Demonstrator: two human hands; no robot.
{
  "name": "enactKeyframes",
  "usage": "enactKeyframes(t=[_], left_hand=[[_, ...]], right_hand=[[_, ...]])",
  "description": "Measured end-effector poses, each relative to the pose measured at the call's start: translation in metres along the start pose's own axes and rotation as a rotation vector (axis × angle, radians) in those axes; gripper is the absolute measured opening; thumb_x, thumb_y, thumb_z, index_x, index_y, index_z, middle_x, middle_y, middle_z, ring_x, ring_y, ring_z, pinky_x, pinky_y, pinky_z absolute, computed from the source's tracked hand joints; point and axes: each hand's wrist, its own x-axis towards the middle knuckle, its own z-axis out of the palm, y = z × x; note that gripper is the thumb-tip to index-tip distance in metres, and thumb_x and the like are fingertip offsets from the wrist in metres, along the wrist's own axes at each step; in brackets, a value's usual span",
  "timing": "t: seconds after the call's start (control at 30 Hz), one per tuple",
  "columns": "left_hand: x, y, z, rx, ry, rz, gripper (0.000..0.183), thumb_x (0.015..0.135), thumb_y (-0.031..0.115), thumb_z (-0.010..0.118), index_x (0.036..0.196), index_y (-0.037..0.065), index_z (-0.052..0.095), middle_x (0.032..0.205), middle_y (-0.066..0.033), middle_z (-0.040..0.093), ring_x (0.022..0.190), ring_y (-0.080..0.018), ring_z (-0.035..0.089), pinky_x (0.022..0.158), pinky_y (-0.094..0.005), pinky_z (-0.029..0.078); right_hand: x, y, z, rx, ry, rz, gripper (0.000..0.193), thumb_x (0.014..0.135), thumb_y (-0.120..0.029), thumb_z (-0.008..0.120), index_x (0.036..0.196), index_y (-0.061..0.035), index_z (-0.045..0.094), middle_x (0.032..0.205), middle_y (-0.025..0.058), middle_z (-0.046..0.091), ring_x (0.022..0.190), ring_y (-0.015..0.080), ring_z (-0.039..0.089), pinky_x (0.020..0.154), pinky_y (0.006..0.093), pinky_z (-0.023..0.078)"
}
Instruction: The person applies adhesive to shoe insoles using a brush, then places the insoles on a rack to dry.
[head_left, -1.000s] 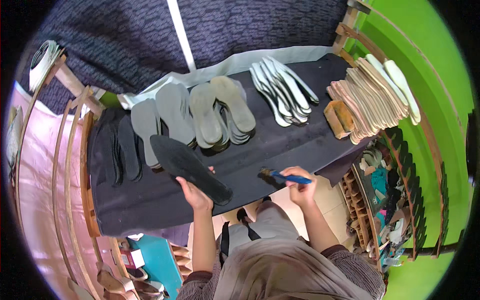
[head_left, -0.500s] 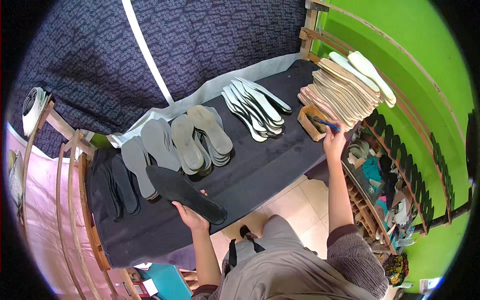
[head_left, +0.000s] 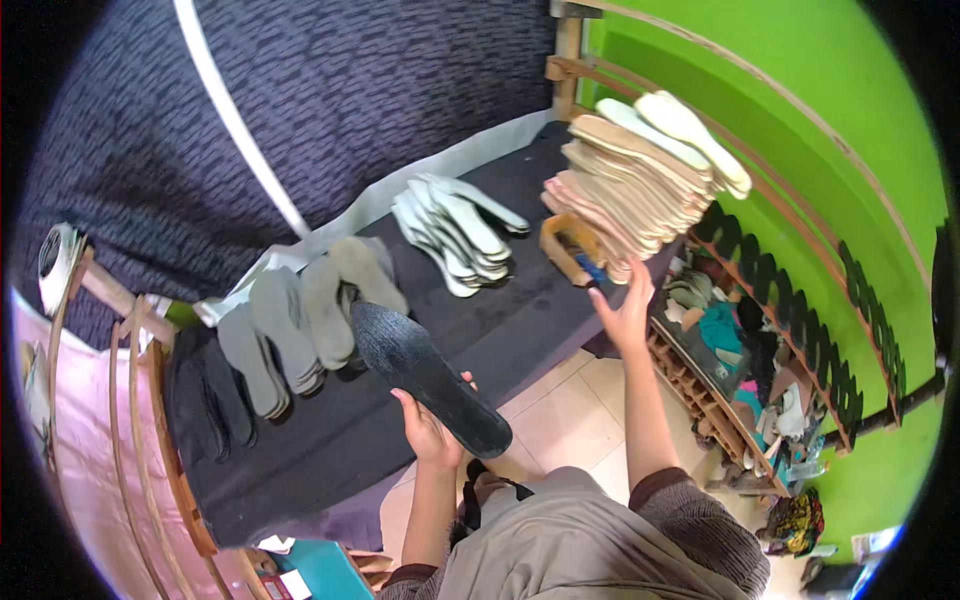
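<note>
the dark shoe sole [head_left: 430, 378] is held up over the near edge of the table [head_left: 520, 330], tilted, its textured face up, heel end toward the person and toe end pointing at the grey stacks. the left hand [head_left: 428, 432] grips it from beneath near the heel half, fingers curled round the sole's edge and the thumb showing on its far side, so the fingers are pressed onto the sole. the right hand [head_left: 625, 312] is stretched out to the right end of the table, palm toward the camera, fingers [head_left: 640, 280] loosely spread and straight, just beside a blue-handled brush [head_left: 590, 268] that lies at a small wooden block [head_left: 562, 245]; whether a fingertip touches the handle cannot be told. behind the block rises a tall fanned stack of tan and cream insoles [head_left: 640, 175]. further left on the dark cloth lie a fan of white insoles [head_left: 455, 232], then overlapping grey insoles [head_left: 300, 315], then black soles [head_left: 205, 400] near the left end. behind the table hangs a dark patterned cloth [head_left: 330, 110] with a white pole [head_left: 240, 125] leaning across it. to the right a green wall [head_left: 840, 130] stands over a low wooden rack [head_left: 720, 400] crowded with oddments, and pale floor tiles [head_left: 560, 415] show below the table
</note>
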Motion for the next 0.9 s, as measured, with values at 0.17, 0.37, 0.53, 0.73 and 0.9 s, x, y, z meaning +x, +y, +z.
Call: enactKeyframes(t=[0.17,0.37,0.53,0.73,0.9], left_hand=[[-0.001,-0.087,0.046,0.106,-0.188,-0.138,0.059,0.094,0.055,0.029,0.134,0.012,0.035,0.123,-0.0098,0.052,0.104,-0.0298,0.056,0.093,-0.0476,0.045],[-0.013,-0.231,0.132,0.12,-0.442,-0.187,0.05,0.099,0.045,0.028,0.142,0.018,0.026,0.135,-0.0053,0.041,0.113,-0.029,0.05,0.097,-0.0505,0.041],[-0.036,-0.332,0.166,0.029,-0.477,-0.424,0.051,0.098,0.039,0.036,0.144,0.021,0.02,0.136,-0.0065,0.039,0.115,-0.0274,0.048,0.1,-0.0498,0.039],[-0.004,-0.412,0.21,0.381,-0.535,-0.498,0.057,0.093,0.015,0.054,0.143,0.015,0.026,0.118,-0.0083,0.052,0.098,-0.0173,0.056,0.085,-0.0352,0.05],[0.044,-0.464,0.295,0.628,-0.685,-0.432,0.056,0.088,0.003,0.057,0.14,0.006,0.035,0.086,-0.0017,0.056,0.069,-0.0081,0.057,0.06,-0.0236,0.052]], right_hand=[[-0.04,-0.052,-0.106,0.508,-0.322,0.179,0.07,0.072,-0.023,0.074,0.13,-0.0027,0.041,0.126,0.0162,0.046,0.112,0.0268,0.049,0.094,0.0378,0.041],[-0.071,-0.039,-0.231,0.145,-0.452,0.199,0.092,0.064,-0.027,0.083,0.137,-0.0015,0.034,0.128,0.0207,0.044,0.112,0.0314,0.051,0.094,0.0403,0.043],[-0.091,0.009,-0.295,-0.035,-0.173,0.415,0.088,0.061,-0.024,0.084,0.133,-0.0004,0.04,0.119,0.0208,0.051,0.108,0.0352,0.053,0.091,0.0396,0.045],[-0.062,0.052,-0.351,-0.298,0.084,0.428,0.082,0.063,-0.022,0.083,0.131,-0.0008,0.041,0.114,0.0199,0.049,0.103,0.0348,0.054,0.088,0.0396,0.047],[-0.008,0.094,-0.369,-0.422,0.178,0.364,0.082,0.067,-0.018,0.08,0.134,0.0008,0.036,0.12,0.02,0.047,0.104,0.0342,0.053,0.088,0.038,0.047]])
